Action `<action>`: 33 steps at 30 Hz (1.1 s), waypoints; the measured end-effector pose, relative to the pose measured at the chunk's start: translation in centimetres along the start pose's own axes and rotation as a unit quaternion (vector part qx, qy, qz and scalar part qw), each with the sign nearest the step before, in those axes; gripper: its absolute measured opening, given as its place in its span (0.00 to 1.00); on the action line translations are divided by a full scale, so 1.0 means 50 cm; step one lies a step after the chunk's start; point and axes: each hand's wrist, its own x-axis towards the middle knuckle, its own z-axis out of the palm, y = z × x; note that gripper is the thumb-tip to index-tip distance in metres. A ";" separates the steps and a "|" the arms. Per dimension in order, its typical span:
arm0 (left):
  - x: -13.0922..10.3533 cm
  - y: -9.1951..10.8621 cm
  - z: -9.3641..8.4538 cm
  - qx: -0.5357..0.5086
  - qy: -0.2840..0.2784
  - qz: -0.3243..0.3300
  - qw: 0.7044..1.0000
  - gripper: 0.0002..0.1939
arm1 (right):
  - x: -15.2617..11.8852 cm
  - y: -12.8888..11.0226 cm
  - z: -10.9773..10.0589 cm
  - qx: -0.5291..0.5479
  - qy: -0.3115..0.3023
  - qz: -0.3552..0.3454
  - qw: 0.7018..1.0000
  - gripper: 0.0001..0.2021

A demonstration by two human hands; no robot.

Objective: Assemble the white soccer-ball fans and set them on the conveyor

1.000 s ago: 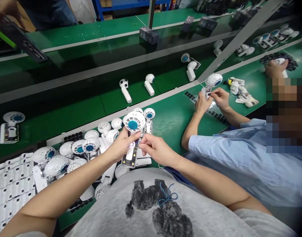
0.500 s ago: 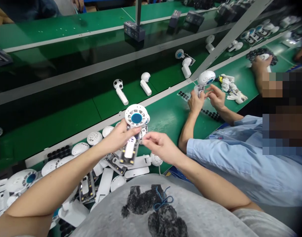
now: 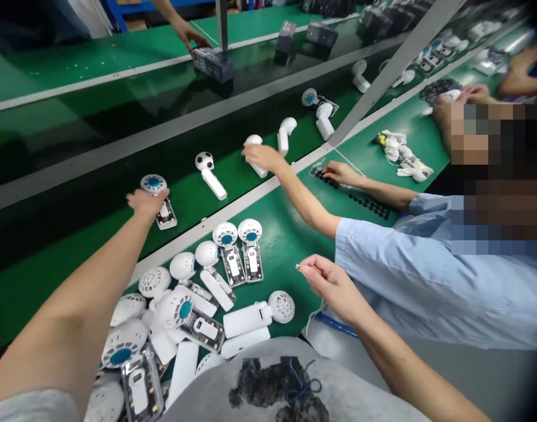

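Note:
My left hand (image 3: 147, 203) reaches over the dark green belt, its fingers around a white fan unit (image 3: 166, 217) with a blue centre and a see-through handle. Near the front of the bench my right hand (image 3: 323, 278) is pinched on a small metal-tipped plug (image 3: 298, 267); a white cable hangs below it. Two fan units with blue centres (image 3: 252, 252) lie side by side between my hands. Left of them is a pile of white fan units (image 3: 180, 308), some with open handles showing circuit parts.
On the belt lie a football-patterned unit (image 3: 213, 183) and other white units. A co-worker's hand (image 3: 262, 158) touches one; the other is by black round pads (image 3: 369, 205). A slanted metal post (image 3: 382, 82) crosses the right. Another person's hand holds a dark box (image 3: 213, 64).
My left hand has moved left onto the belt with the fan unit. My right hand has moved right, away from it. The co-worker's hand has reached the belt.

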 end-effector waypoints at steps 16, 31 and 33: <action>-0.134 0.048 0.403 0.340 -0.168 0.262 0.887 0.23 | 0.044 0.034 -0.074 0.018 0.024 -0.097 0.995 0.14; -0.327 0.198 0.276 -0.371 -0.023 -0.052 0.927 0.22 | 0.026 -0.061 0.021 -0.006 -0.141 -0.205 0.969 0.06; -0.347 0.196 0.267 -0.363 0.017 -0.029 0.931 0.25 | 0.022 -0.069 0.040 -0.035 -0.150 -0.219 0.963 0.05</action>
